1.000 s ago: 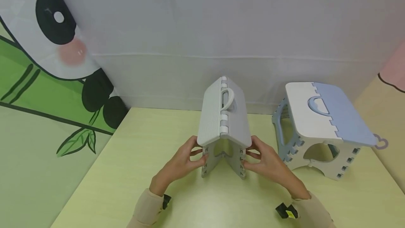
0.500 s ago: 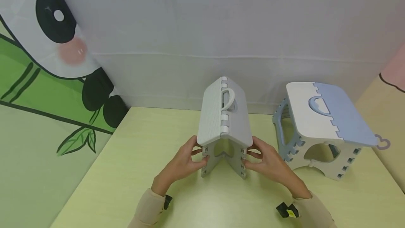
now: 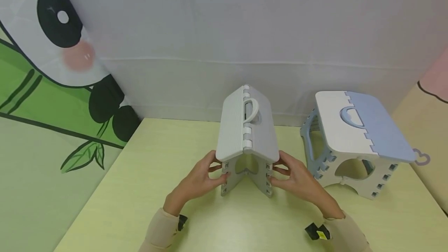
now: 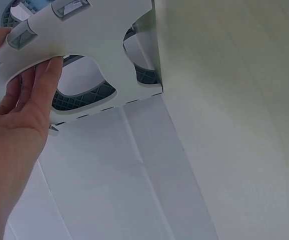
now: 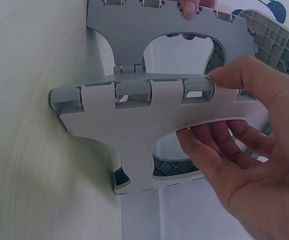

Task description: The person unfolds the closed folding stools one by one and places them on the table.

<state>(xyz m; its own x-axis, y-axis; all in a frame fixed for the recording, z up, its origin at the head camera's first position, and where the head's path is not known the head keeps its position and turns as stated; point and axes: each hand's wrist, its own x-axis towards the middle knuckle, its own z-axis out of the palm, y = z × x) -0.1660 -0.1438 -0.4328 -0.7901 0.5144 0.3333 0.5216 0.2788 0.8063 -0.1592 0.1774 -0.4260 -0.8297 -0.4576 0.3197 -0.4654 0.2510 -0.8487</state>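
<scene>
A white and light-grey folding stool (image 3: 231,123) stands half folded on the table, its top peaked like a roof with a handle (image 3: 256,111) at the ridge. My left hand (image 3: 201,178) grips its left side and my right hand (image 3: 295,176) its right side. Both thumbs press near the front edges of the legs. In the left wrist view, the fingers of the left hand (image 4: 14,115) reach into the cut-out of the side panel (image 4: 109,30). The right wrist view shows the right hand (image 5: 244,165) pinching the hinged leg edge (image 5: 167,90), fingertips inside the lower opening.
A second folding stool (image 3: 344,135), white and blue, stands fully unfolded to the right, close to my right hand. Behind the pale yellow table (image 3: 105,221) hangs a light cloth backdrop (image 3: 245,30); printed walls flank both sides. A black device (image 3: 316,231) sits at my right wrist.
The half-folded stool has spread very slightly, its front left leg a little farther left. Both hands keep their hold on its sides. The unfolded stool stays put.
</scene>
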